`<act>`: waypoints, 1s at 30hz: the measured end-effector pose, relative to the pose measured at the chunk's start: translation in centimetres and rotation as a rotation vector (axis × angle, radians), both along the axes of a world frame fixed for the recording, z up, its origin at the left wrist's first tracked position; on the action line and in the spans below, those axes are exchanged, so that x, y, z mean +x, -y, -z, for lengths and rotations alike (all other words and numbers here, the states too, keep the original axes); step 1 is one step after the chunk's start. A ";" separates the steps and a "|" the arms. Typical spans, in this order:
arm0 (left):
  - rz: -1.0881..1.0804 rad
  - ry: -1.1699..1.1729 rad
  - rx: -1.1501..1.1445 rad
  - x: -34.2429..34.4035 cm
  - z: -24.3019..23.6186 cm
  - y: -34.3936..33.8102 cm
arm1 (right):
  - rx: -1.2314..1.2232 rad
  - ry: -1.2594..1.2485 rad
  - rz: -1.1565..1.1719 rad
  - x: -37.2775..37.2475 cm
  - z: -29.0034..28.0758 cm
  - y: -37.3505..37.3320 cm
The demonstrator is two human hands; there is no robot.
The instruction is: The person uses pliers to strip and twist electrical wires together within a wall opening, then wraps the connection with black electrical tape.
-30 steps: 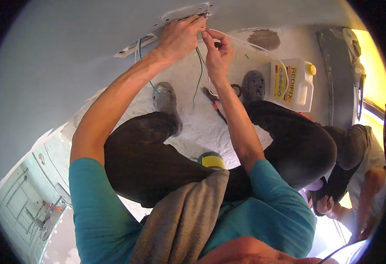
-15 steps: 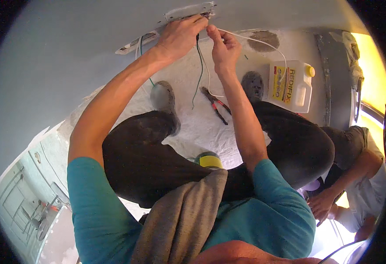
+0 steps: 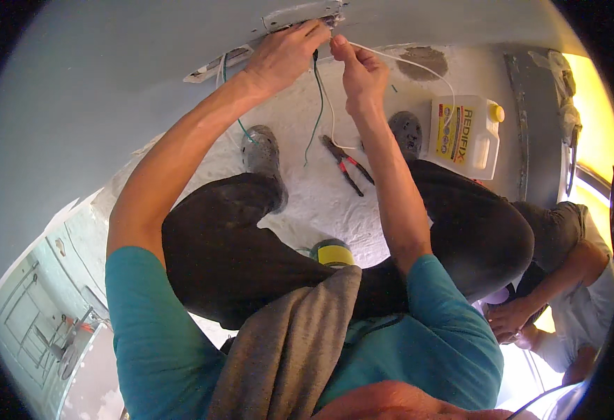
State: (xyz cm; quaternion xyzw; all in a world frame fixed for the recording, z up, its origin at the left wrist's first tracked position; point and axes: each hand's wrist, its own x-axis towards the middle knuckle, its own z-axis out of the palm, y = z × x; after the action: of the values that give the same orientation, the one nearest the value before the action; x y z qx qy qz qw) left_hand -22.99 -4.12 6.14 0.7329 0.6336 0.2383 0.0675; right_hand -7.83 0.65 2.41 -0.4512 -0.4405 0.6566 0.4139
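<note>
Both my arms reach up to an opening (image 3: 305,21) low in the grey wall, with rough white edges. My left hand (image 3: 286,57) is closed at that opening, its fingertips bunched together; what they hold is hidden. Close beside it on the right, my right hand (image 3: 363,75) pinches a white wire (image 3: 422,65) between thumb and fingers. That wire arcs off to the right and droops. A green wire (image 3: 320,112) and another thin white wire (image 3: 330,115) hang below my left hand toward the floor.
Red-and-black-handled pliers (image 3: 347,164) lie on the floor between my shoes. A white jug with yellow cap (image 3: 466,136) stands right. Wires come out of a second wall opening (image 3: 217,66) at left. Another person (image 3: 566,301) sits close by on my right.
My right hand has shifted very slightly right and down with the white wire. My left hand stays at the opening, and the view has tilted a little.
</note>
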 end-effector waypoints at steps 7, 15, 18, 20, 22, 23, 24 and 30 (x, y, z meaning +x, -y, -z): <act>-0.004 0.086 0.146 -0.1 1.2 0.4 | -0.058 0.021 -0.004 0.0 -0.1 0.0; 0.036 -0.025 0.157 0.2 0.2 0.1 | -0.043 0.026 -0.009 0.0 0.1 0.0; 0.007 -0.061 0.159 0.3 0.3 0.0 | -0.081 0.090 -0.006 -0.1 -0.4 0.4; 0.000 -0.069 0.148 0.3 0.4 -0.1 | -0.106 0.059 -0.007 -0.2 -0.2 0.5; 0.021 -0.048 0.176 0.3 0.4 -0.2 | -0.130 0.028 -0.008 -0.1 0.0 0.6; 0.019 -0.048 0.178 0.2 0.5 -0.3 | -0.149 -0.005 -0.021 -0.1 0.0 0.5; 0.025 -0.050 0.198 0.2 0.6 -0.4 | -0.169 -0.037 -0.035 -0.1 0.0 0.4; 0.053 -0.089 0.160 0.1 0.0 -0.1 | -0.096 -0.045 -0.026 -0.1 -0.2 0.7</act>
State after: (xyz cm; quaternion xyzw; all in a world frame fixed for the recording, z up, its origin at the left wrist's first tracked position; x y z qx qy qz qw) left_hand -22.91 -3.98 6.17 0.7622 0.5956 0.2534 -0.0131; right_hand -7.95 -0.03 2.58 -0.4500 -0.4048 0.6923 0.3929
